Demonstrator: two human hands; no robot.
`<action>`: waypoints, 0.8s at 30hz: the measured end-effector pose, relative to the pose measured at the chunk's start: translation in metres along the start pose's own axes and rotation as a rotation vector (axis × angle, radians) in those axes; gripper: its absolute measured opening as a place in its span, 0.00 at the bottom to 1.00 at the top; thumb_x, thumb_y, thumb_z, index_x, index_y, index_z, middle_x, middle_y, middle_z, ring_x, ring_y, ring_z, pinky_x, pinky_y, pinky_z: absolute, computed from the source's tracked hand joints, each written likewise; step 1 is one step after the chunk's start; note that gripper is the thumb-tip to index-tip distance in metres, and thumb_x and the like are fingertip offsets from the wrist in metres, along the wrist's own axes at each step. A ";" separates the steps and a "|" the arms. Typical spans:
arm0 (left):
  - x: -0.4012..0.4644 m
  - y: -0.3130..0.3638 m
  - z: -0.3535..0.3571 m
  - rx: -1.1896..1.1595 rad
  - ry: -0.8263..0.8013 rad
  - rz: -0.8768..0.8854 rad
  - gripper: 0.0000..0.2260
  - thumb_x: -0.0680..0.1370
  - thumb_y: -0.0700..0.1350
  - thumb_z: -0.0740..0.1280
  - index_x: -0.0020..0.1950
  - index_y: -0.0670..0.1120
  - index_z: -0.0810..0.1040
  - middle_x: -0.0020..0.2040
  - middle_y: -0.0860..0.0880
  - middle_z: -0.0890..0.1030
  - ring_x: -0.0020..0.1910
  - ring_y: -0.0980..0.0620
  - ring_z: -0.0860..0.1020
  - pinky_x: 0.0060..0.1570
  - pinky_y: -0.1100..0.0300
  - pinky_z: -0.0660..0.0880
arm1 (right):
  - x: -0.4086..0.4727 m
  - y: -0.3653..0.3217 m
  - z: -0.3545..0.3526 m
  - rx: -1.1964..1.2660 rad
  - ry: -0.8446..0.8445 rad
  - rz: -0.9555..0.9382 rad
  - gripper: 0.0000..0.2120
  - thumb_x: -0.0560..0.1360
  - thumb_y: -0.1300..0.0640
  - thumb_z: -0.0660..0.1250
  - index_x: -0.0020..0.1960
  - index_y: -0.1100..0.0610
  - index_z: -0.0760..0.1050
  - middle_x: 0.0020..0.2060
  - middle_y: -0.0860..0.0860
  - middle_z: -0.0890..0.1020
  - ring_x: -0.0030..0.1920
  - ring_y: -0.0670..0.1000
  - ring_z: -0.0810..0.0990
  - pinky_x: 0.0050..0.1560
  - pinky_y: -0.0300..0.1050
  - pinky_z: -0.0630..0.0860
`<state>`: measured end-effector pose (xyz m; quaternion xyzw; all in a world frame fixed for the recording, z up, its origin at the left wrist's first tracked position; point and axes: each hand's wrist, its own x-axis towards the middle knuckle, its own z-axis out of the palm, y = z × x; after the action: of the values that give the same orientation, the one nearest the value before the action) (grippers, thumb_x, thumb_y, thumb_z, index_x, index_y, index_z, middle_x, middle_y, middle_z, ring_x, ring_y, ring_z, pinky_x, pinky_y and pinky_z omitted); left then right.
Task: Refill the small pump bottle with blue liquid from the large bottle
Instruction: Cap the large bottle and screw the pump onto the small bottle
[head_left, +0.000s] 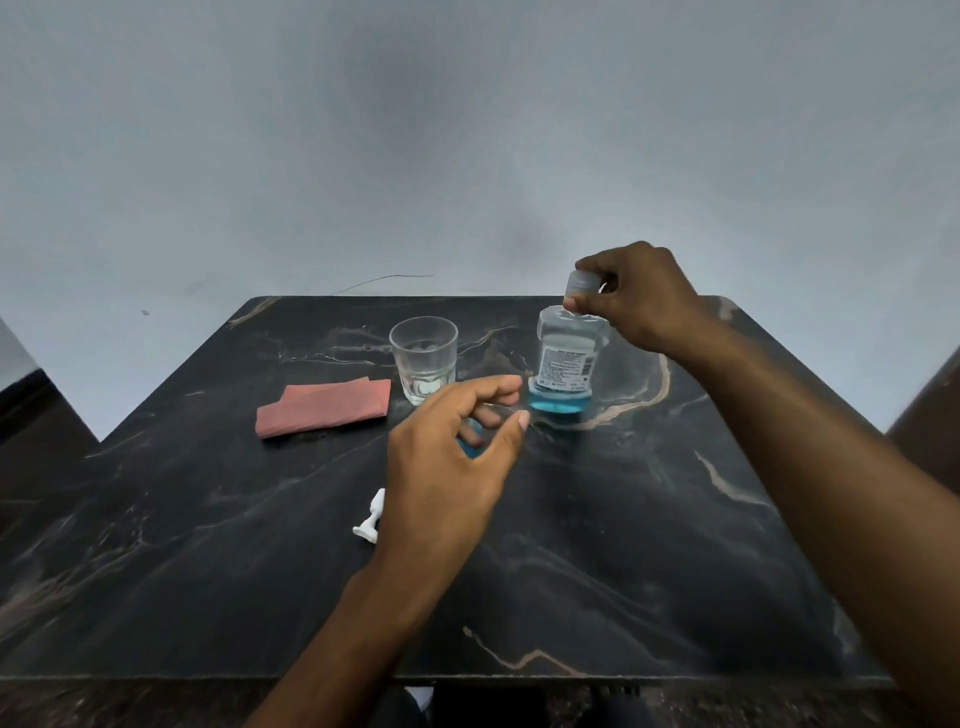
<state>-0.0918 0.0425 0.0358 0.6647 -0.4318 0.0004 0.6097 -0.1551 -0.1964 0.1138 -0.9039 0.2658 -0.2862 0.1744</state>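
Head view, looking down on a black marble-patterned bench (208, 519). Landmark: large clear plastic bottle (569, 364), upright toward the far right of the bench, white label facing the camera, only a shallow band of blue liquid (558, 402) left at its base. Right hand (636, 296) directly over that bottle, fingers and thumb pinched round the pale cap (584, 282) at the neck; whether the cap sits threaded or already loose, cannot tell. Left hand (457, 457) just left of and nearer than the large bottle, fingers curled round a small clear bottle (472, 441) mostly hidden by the fingers, with a patch of blue showing through. Mouth of the small bottle and its tilt not readable. White pump head (370, 517) lying on its side on the bench, left of the left wrist and well nearer than the large bottle, apart from the small bottle.

Key relation, as a judgement: long axis of the large bottle vertical, small bottle low and just to its left, so pouring calls for lifting with the right hand and tipping leftward over the small mouth steadied by the left.

Further left of the large bottle: empty clear glass tumbler (423, 361), then folded pink cloth (322, 410).
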 end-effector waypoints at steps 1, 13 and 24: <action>0.002 -0.004 -0.002 0.017 0.017 -0.001 0.14 0.76 0.42 0.76 0.59 0.52 0.84 0.48 0.57 0.84 0.46 0.56 0.82 0.49 0.66 0.78 | 0.007 0.005 0.005 0.004 0.005 0.011 0.07 0.73 0.54 0.75 0.43 0.57 0.82 0.39 0.50 0.84 0.39 0.51 0.79 0.37 0.39 0.71; -0.009 -0.043 -0.025 -0.070 0.214 -0.144 0.11 0.78 0.45 0.72 0.56 0.59 0.82 0.47 0.57 0.85 0.45 0.56 0.83 0.46 0.68 0.79 | 0.043 0.019 0.028 -0.025 -0.012 0.075 0.18 0.75 0.54 0.73 0.61 0.61 0.79 0.56 0.57 0.82 0.50 0.54 0.79 0.50 0.43 0.71; -0.019 -0.073 -0.059 -0.041 0.266 -0.328 0.10 0.79 0.41 0.72 0.50 0.58 0.84 0.44 0.57 0.87 0.43 0.61 0.84 0.45 0.70 0.79 | 0.030 0.005 0.020 -0.149 0.065 0.016 0.34 0.74 0.44 0.73 0.75 0.54 0.68 0.67 0.55 0.76 0.65 0.58 0.75 0.65 0.54 0.72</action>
<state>-0.0308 0.0926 -0.0182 0.7074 -0.2336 -0.0199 0.6668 -0.1241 -0.2146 0.1091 -0.9025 0.2990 -0.2933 0.1003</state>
